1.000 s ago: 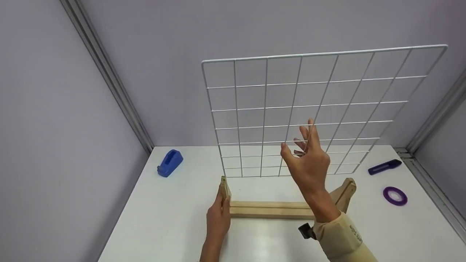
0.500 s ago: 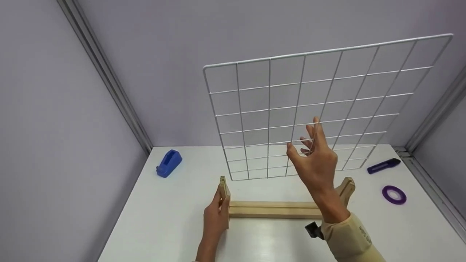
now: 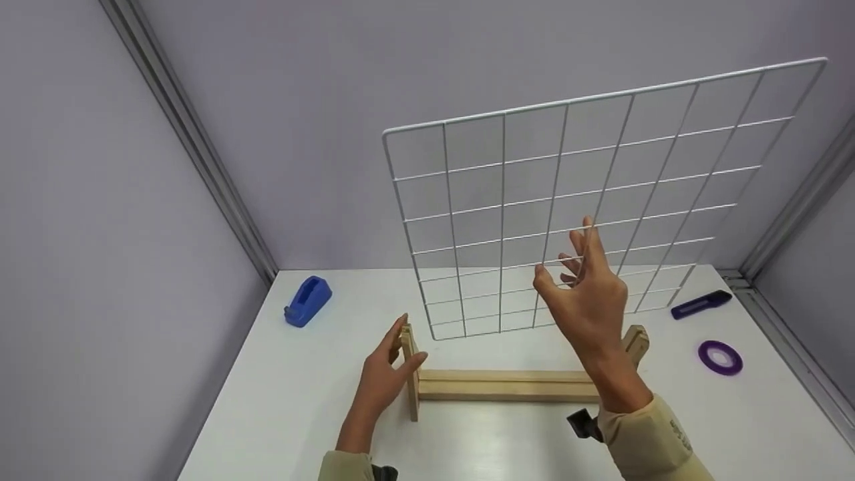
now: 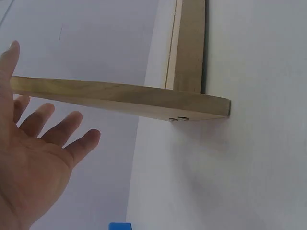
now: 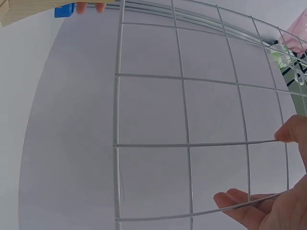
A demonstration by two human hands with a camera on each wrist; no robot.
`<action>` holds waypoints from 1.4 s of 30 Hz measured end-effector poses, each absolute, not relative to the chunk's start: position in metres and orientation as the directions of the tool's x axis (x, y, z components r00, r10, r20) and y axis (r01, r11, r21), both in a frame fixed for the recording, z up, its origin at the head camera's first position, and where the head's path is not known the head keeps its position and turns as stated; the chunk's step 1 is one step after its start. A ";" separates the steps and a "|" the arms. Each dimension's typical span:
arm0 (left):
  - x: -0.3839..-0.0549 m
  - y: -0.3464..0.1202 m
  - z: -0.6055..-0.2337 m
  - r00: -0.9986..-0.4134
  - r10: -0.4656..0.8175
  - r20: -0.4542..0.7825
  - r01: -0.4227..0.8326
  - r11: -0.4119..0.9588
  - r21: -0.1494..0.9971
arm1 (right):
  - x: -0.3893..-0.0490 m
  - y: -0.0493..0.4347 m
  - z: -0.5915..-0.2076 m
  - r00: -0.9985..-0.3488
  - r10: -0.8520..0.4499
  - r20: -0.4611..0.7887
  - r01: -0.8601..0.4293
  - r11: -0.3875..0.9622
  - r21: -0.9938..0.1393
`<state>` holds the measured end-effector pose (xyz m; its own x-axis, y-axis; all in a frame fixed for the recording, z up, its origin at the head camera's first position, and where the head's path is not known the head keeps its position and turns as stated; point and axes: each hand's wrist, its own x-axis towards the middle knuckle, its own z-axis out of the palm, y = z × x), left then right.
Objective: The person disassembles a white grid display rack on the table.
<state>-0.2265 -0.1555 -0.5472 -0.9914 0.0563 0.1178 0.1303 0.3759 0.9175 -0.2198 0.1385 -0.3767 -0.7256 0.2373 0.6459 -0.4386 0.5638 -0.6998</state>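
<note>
My right hand (image 3: 594,300) holds a white wire grid panel (image 3: 553,198) up over the back of the table, its left side lower than its right. In the right wrist view the thumb presses one wire while the fingers pass behind another. Below the panel stands a wooden stand, made of a grooved crossbar (image 3: 507,385) between a left end piece (image 3: 411,374) and a right end piece (image 3: 635,344). Around the top of the left end piece, my left hand (image 3: 381,381) has its fingers spread, fingertips beyond the board and thumb on the near side. My right forearm partly hides the right end piece.
A blue tape dispenser (image 3: 308,302) sits at the back left. On the right lie a dark purple slotted tool (image 3: 718,298) and a purple ring (image 3: 738,361). Walls with metal rails close in the white table (image 3: 287,414).
My left hand has loosened its grip on the left end piece and spread its fingers. The grid panel has shifted right with my right hand and tilted, its left side dropping toward the stand.
</note>
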 end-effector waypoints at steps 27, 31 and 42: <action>-0.256 -0.180 -0.546 -0.925 0.370 0.087 0.165 0.183 0.969 | -0.218 0.147 -0.378 -0.753 0.225 0.618 -0.416 0.565 -0.713; -0.257 -0.181 -0.545 -0.919 0.385 0.080 0.165 0.194 0.967 | -0.217 0.147 -0.380 -0.756 0.215 0.619 -0.417 0.572 -0.707; -0.254 -0.183 -0.543 -0.925 0.376 0.051 0.136 0.202 0.970 | -0.216 0.149 -0.380 -0.748 0.198 0.633 -0.412 0.610 -0.677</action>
<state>-0.2538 -0.1825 -0.5429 -0.9253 0.3757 0.0515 0.1358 0.2016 0.9700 -0.2159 0.1487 -0.3804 -0.7481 0.1979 0.6334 -0.4118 0.6099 -0.6770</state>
